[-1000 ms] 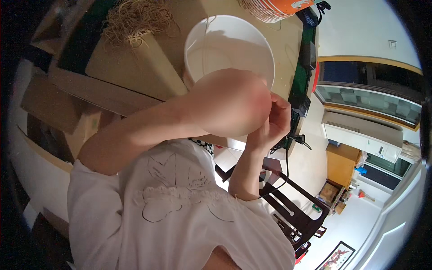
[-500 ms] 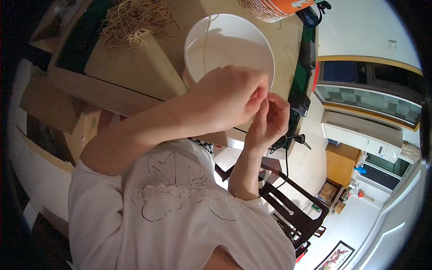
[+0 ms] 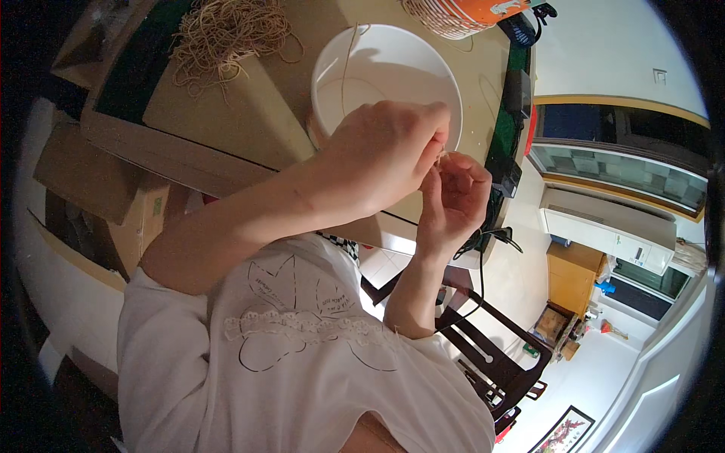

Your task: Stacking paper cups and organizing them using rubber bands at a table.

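My left hand (image 3: 389, 155) is closed, back of the hand upward, in front of a white bucket (image 3: 449, 68). Its fingertips meet those of my right hand (image 3: 457, 198), whose fingers are curled with the palm side showing. A small tan bit of twine (image 3: 442, 156) shows between the fingertips of both hands; most of it is hidden by the left hand. A strand of the same twine (image 3: 346, 72) hangs over the bucket's far rim and runs down inside, passing out of sight behind my left hand.
A tangled heap of tan twine (image 3: 226, 38) lies on the table (image 3: 226, 113) at the far left. An orange-and-white basket-like container (image 3: 461, 15) stands at the far right. Black cables (image 3: 483, 240) hang by the right edge, near a dark chair (image 3: 491, 347). Cardboard boxes (image 3: 98, 181) sit at left.
The fingertips have parted slightly, and the tan bit between them now shows. My right hand has turned and shifted a little right; the strand in the bucket has bowed slightly.
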{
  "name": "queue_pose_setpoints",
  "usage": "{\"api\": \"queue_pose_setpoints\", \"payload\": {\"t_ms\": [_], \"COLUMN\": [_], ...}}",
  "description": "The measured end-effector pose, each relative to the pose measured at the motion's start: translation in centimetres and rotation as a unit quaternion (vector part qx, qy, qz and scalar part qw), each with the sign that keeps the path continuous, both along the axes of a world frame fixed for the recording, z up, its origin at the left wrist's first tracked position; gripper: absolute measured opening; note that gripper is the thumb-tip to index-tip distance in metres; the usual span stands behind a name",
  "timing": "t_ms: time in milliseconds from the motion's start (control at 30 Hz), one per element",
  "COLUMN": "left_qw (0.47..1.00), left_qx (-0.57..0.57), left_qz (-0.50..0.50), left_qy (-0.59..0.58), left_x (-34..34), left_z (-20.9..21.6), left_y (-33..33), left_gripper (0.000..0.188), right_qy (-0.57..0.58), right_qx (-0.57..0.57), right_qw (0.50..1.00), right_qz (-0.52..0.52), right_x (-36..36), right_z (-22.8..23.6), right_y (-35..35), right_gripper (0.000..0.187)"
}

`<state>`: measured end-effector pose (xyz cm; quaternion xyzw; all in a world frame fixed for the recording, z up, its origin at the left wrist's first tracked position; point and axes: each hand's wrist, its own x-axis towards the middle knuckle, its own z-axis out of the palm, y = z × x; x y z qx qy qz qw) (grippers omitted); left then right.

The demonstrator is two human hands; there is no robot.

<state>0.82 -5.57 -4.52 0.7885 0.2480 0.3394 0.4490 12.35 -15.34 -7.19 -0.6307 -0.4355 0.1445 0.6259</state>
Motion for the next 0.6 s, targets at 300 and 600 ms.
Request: {"api": "queue_pose_setpoints", "payload": {"t_ms": [300,600], "left_qw": [1.0,0.999], "left_qx": [-0.016,-0.038], "left_qz": [0.007,0.002], "left_qy": [-0.023,0.003], "left_x": [0.2,0.53], "left_z": [-0.18,0.22], "left_y": [0.06,0.41], "left_gripper": [0.01,0.007], "right_qy": [-0.019,-0.017], "right_qx": [-0.024,-0.028], "right_qw": [1.0,0.997], "right_qz": [-0.008,-0.065], "right_x": [-0.14,-0.53], "right_z": [-0.09,0.26], "right_y": [0.16,0.73], "right_gripper": [0.012,0.007]}}
